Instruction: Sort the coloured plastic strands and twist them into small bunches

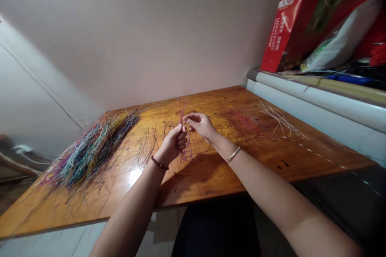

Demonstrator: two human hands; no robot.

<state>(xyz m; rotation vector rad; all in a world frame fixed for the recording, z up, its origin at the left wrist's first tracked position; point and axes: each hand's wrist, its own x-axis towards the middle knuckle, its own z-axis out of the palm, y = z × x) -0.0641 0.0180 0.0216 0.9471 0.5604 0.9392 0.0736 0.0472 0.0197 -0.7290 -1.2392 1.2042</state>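
My left hand (175, 141), with a beaded bracelet at its wrist, is closed round a thin bundle of pink and purple strands (182, 106). The strands stick up above the fist, and their lower ends hang out below it. My right hand (199, 124), with a silver bangle on its wrist, touches the bundle from the right, thumb and forefinger pinched together at the top of my left fist. Whether a strand lies between those fingertips is too small to tell.
On the wooden table (211, 184), a big heap of multicoloured strands (93, 148) lies left. Yellow strands (221, 122), red strands (243, 122) and white strands (280, 118) lie right. A red box (286, 20) stands on a ledge at the back right.
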